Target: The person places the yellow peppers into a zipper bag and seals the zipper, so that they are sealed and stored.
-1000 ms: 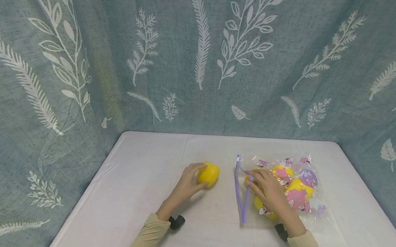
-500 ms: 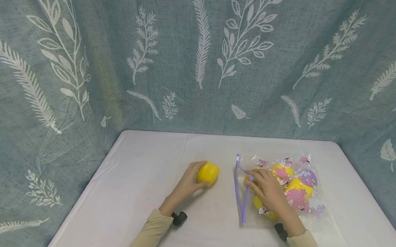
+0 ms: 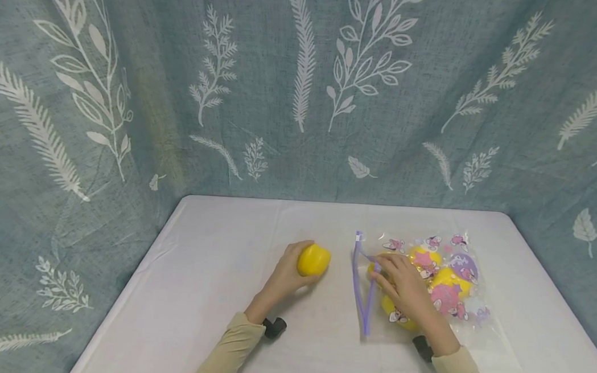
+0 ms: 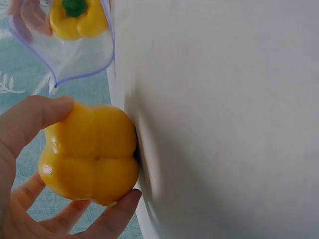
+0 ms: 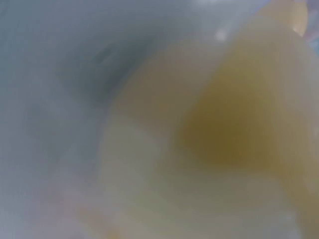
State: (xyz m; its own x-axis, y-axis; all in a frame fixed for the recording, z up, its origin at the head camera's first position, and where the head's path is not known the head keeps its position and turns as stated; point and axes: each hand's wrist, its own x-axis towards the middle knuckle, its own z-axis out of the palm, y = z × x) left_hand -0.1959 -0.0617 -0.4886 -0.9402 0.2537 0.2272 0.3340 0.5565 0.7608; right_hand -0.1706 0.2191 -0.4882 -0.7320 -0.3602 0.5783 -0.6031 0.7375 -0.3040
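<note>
A yellow bell pepper (image 3: 314, 260) is gripped by my left hand (image 3: 289, 272), thumb on one side and fingers on the other. The left wrist view shows the lobed end of this pepper (image 4: 94, 154) close beside the white tabletop. My right hand (image 3: 406, 287) holds the upper edge of a clear printed zip bag (image 3: 430, 337) at its purple-rimmed mouth, which gapes toward the left hand. Several yellow peppers lie inside; one, with a green stem (image 4: 75, 7), shows through the mouth. The right wrist view is blurred, with yellow shapes behind hazy film.
A white-covered table (image 3: 213, 244) lies under both hands. Behind it and at the sides hangs a blue-green curtain (image 3: 265, 64) with white leaf prints. Table surface shows between the pepper and the bag mouth.
My left hand's fingers and thumb have closed in around the bell pepper, which has tilted and risen slightly. The right hand and the bag have stayed nearly still.
</note>
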